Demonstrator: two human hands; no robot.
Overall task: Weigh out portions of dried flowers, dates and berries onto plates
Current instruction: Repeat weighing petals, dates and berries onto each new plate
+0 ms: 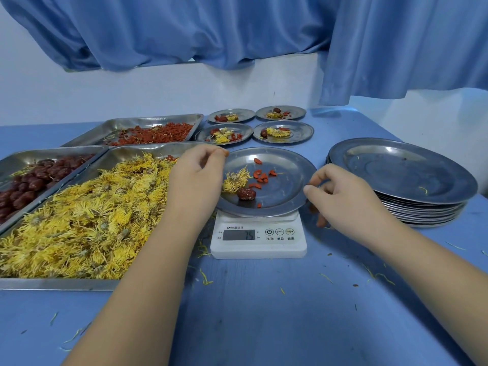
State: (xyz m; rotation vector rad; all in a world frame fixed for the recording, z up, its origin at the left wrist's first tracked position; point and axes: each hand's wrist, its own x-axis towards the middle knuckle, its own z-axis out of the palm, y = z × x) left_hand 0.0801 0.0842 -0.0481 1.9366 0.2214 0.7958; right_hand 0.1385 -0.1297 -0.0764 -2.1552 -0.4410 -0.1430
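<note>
Four filled plates [283, 131] sit behind; a fifth plate [290, 178] on the scale [258, 237], reading 75, carries a flower [235, 180], a date [246, 193] and some berries [261, 177], so topping up looks under way. Next probably comes dropping berries singly. Left hand [196, 178] pinches something reddish at its fingertips [224, 152] over the rim. Right hand [343, 196] curls loosely at the plate's edge, fingers half closed; what it holds, I cannot tell.

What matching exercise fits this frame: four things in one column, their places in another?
1. round steel plate on the white scale
2. stack of empty steel plates
3. steel tray of yellow dried flowers
4. steel tray of red berries

a. near left
b. far left
c. centre
d. right

Pairs: 1-c, 2-d, 3-a, 4-b
</note>
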